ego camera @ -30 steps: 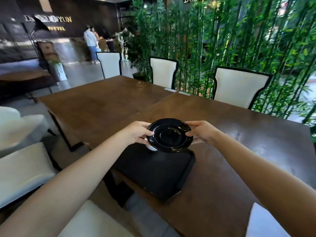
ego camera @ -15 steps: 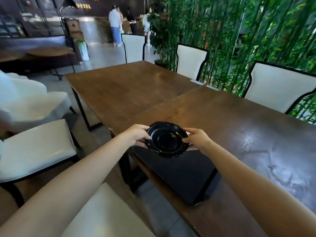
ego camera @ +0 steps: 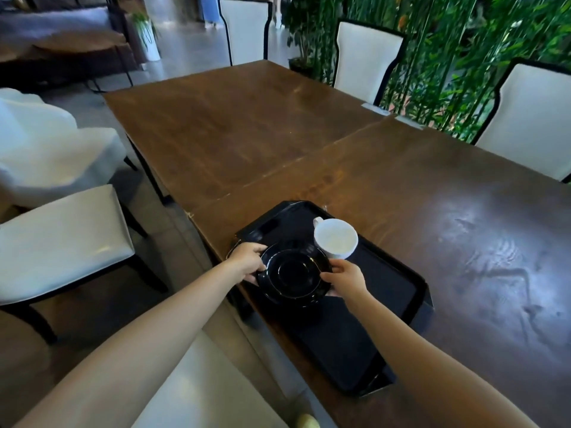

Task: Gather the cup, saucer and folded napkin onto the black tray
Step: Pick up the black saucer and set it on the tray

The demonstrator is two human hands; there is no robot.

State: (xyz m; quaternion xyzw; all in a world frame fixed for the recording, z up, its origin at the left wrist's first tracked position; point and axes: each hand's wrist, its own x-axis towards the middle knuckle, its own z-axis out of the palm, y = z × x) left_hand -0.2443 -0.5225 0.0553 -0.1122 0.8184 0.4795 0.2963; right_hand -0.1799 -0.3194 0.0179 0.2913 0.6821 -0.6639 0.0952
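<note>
A glossy black saucer point(ego camera: 293, 274) is held level just over the near-left part of the black tray point(ego camera: 386, 291). My left hand point(ego camera: 247, 259) grips its left rim and my right hand point(ego camera: 344, 281) grips its right rim. A white cup point(ego camera: 335, 242) stands upright on the tray right behind the saucer, its handle pointing away from me. The tray lies along the near edge of the brown wooden table point(ego camera: 432, 211). I see no folded napkin.
White chairs with black frames stand at the far side point(ego camera: 367, 57) and to the left of the table point(ego camera: 58, 239). Another white seat point(ego camera: 197, 384) is directly below my arms. Green bamboo plants point(ego camera: 448, 57) line the back right.
The view has tilted down and my hands have lowered the saucer toward the tray. The white cup, hidden behind the saucer before, now shows on the tray.
</note>
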